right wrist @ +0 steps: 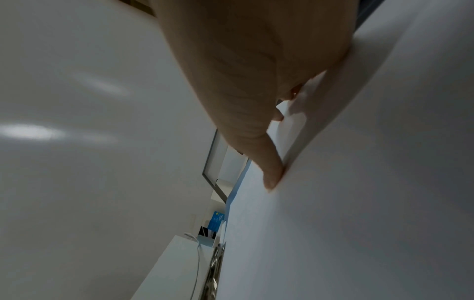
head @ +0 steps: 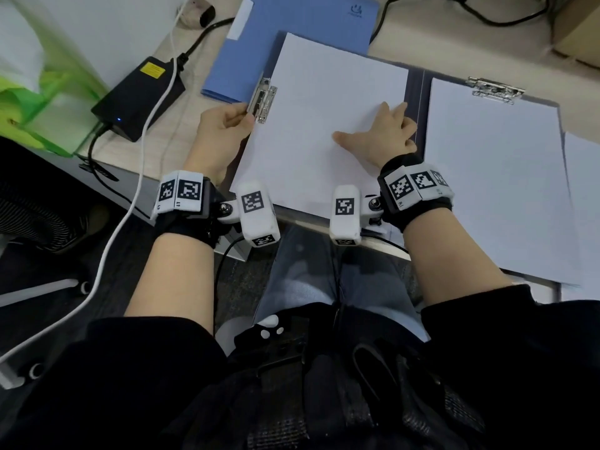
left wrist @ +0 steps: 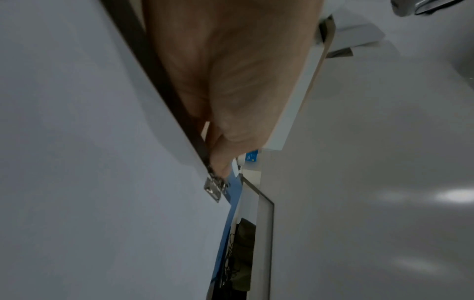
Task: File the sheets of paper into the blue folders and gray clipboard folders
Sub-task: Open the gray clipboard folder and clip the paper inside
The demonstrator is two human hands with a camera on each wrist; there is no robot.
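Note:
A gray clipboard folder [head: 420,102] lies open on the desk. A white sheet [head: 324,92] covers its left half. My left hand [head: 248,113] pinches the metal clip [head: 263,99] at that sheet's left edge; the left wrist view shows the fingertips [left wrist: 220,168] on the clip [left wrist: 215,188]. My right hand [head: 380,134] lies spread on the sheet, fingers at its right edge, thumb [right wrist: 271,174] pressing on the paper [right wrist: 359,203]. The right half holds another sheet [head: 493,190] under a top clip [head: 495,87]. A shut blue folder [head: 292,37] lies behind.
A black power adapter [head: 139,95] and a white cable [head: 152,131] lie left of the folders, with a green bag [head: 35,92] further left. More loose sheets [head: 584,206] are at the far right. The desk's front edge runs just before my wrists.

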